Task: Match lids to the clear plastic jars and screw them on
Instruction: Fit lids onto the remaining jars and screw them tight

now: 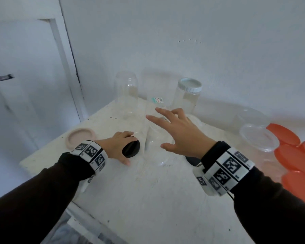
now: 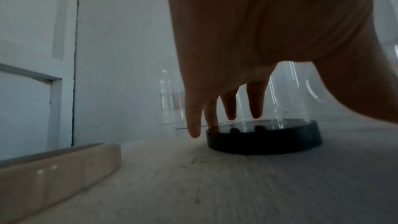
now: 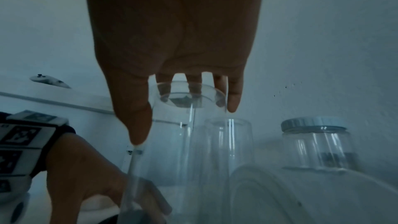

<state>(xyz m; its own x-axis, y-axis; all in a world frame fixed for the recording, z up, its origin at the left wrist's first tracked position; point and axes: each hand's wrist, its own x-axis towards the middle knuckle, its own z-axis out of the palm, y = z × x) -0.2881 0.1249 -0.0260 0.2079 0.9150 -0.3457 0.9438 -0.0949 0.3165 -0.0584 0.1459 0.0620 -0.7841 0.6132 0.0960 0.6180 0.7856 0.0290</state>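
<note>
Wrist markers (image 1: 92, 152), unreadable jar sticker (image 1: 157, 99)

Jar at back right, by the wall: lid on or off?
On. The back-right jar stands upright with a white ribbed lid seated over its mouth; how tightly, cannot tell.

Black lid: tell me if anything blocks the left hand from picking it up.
Nothing visible does. The left hand is already over the black lid, fingertips at its top edge and thumb beside it. The tall clear jar stands just right of the lid, outside the grip.
</note>
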